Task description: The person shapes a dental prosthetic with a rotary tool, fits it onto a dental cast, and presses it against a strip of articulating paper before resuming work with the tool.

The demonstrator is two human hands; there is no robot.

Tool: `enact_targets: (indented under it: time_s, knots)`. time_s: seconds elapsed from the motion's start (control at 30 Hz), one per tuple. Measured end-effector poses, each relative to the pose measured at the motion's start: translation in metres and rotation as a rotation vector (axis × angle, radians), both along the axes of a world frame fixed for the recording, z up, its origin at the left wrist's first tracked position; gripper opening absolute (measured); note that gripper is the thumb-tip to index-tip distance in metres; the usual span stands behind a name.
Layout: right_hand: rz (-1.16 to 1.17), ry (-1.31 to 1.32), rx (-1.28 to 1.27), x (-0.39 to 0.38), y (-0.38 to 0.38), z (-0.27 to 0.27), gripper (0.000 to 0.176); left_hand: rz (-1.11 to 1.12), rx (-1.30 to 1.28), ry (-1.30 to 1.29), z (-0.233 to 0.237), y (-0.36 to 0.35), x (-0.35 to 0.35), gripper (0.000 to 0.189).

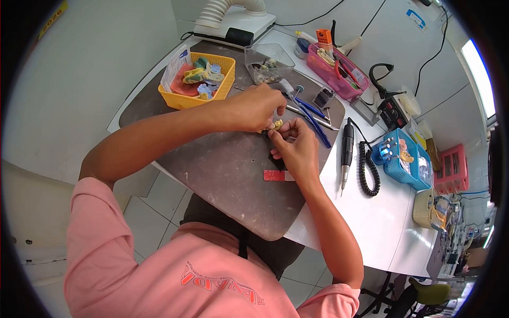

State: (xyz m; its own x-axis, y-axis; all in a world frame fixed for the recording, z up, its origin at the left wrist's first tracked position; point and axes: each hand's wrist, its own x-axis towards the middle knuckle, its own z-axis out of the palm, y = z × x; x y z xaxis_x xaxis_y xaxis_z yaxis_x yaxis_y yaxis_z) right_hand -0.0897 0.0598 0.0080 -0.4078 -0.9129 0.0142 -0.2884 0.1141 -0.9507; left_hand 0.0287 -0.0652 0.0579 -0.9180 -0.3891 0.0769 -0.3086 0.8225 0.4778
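My right hand (298,144) pinches a small yellow piece (278,124), like a bit of a dental model, between thumb and fingers. From the other side my left hand (259,106) bends down with curled, closed fingers, its tips right at the piece. Whatever the left fingers grip is hidden. Both hands are above a grey-brown work board (212,169). Beneath my right hand lies a dark flat item (275,161), partly covered, and a red strip (273,175). Just beyond the hands are blue-handled tools (316,126) and a slim metal instrument (302,112).
A yellow basket (177,100) with coloured moulded pieces stands back left, beside a clear box (281,74). A pink basket (331,78) of tools sits behind. To the right lie a black rotary handpiece (347,146) with coiled cord (369,172) and blue baskets (396,170).
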Motion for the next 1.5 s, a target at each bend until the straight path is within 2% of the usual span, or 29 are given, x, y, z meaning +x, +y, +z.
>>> enact_targets:
  time_s: [0.43,1.5]
  knots:
    - [-0.007,0.008,0.023,0.0003,-0.0007,-0.0008,0.016,0.033,0.063,-0.069,0.0041,-0.0021,-0.0023,0.028]
    - [-0.033,-0.028,-0.051,0.0038,0.0032,-0.0024,0.013,-0.004,0.09,-0.007,0.0017,-0.007,0.0008,0.025]
